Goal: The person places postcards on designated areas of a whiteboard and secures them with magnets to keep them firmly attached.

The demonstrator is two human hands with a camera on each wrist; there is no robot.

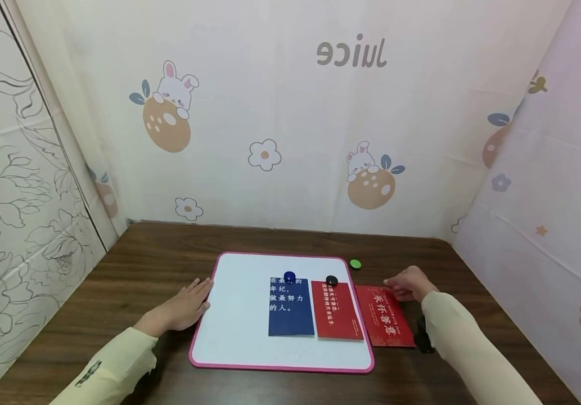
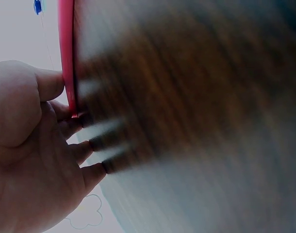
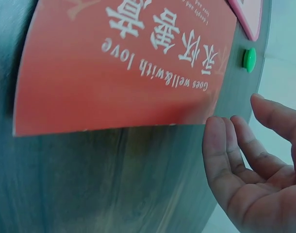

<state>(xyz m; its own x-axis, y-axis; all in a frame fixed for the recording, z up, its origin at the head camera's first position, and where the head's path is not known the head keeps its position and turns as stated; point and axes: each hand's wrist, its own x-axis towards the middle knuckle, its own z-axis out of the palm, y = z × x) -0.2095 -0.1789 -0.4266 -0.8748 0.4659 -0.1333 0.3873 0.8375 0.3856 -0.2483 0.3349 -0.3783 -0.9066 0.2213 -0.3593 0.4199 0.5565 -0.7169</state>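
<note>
Head view: I see red card (image 1: 382,320) on bench (image 1: 169,247), just right of whiteboard (image 1: 234,315). Left wrist: left hand (image 2: 36,141), fingers extended, at pink rim (image 2: 66,48). Right wrist: right hand (image 3: 259,189), thumb apart from fingers, fingertips at card's corner; green magnet (image 3: 250,59) near.

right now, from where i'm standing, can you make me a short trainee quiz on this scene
1. Which lies on the bare table, off the whiteboard: a) blue magnet, b) black magnet, c) green magnet?
2. True or false: the left hand is on the blue card.
3. Fill in: the red card beside the whiteboard is nearest the ___ hand.

Key: 1. c. 2. False; the left hand is at the whiteboard's left edge. 3. Right.
</note>
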